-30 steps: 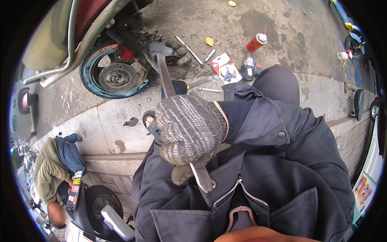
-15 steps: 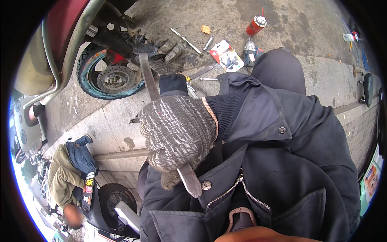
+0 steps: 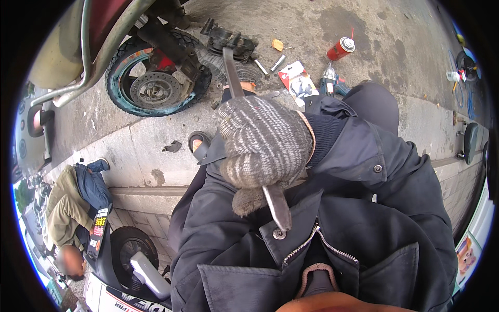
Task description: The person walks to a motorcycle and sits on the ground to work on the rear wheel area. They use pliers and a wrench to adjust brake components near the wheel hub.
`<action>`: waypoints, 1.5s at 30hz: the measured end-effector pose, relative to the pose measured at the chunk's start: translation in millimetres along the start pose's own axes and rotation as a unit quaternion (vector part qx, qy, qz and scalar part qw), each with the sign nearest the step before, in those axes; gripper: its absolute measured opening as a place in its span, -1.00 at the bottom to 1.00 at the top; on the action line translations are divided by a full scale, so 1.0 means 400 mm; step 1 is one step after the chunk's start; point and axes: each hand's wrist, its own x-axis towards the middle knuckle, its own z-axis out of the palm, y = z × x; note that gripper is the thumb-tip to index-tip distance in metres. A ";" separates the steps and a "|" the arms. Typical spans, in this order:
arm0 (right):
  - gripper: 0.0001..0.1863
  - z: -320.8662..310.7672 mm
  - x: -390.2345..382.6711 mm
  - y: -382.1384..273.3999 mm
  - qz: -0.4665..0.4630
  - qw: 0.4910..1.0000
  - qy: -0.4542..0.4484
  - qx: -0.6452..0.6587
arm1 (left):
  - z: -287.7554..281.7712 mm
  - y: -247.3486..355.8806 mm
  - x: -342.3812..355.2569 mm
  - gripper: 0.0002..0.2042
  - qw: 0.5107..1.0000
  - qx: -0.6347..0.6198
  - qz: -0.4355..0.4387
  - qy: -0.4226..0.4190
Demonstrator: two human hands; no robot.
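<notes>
My right hand (image 3: 265, 143), in a grey knit glove, is closed round a flat steel bar (image 3: 232, 70). One end sticks out below the fist; the other reaches up onto a black metal part (image 3: 236, 44) resembling a brake caliper. My left hand (image 3: 213, 65), gloved and partly hidden by that part and the bar, holds the part beside a scooter wheel with a blue rim and brake disc (image 3: 155, 89). Right of them lie metal tubes (image 3: 277, 64), a red-and-white blister pack (image 3: 295, 83), a power tool (image 3: 329, 79) and a red spray can (image 3: 340, 49).
The scooter's body (image 3: 62, 47) overhangs at upper left. A stone curb (image 3: 145, 151) crosses below. At lower left are another person (image 3: 70, 205) crouching and a second scooter's wheel (image 3: 130, 252). A small dark seat-like object (image 3: 471, 143) is at the right, near blue hoses (image 3: 470, 109).
The black part now shows above my left glove, higher in the view. My right fist and bar shifted left, then back right and upward, partly with the camera's own movement.
</notes>
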 end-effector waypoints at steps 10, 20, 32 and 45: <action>-0.61 -0.030 0.000 0.009 0.009 1.000 -0.021 -0.012 | 0.154 -0.137 -0.156 -0.04 0.996 0.078 -0.002 -0.043; -0.60 -0.030 -0.001 0.015 0.017 0.999 -0.031 -0.022 | 0.339 -0.235 -0.363 -0.03 0.981 0.152 0.002 -0.124; -0.58 -0.042 0.006 0.020 0.017 0.999 -0.040 -0.025 | 0.188 -0.131 -0.119 -0.01 0.994 0.055 -0.018 -0.088; -0.56 -0.130 0.073 -0.046 0.020 0.995 -0.096 -0.028 | -0.017 0.031 0.128 -0.01 0.990 -0.077 -0.035 -0.114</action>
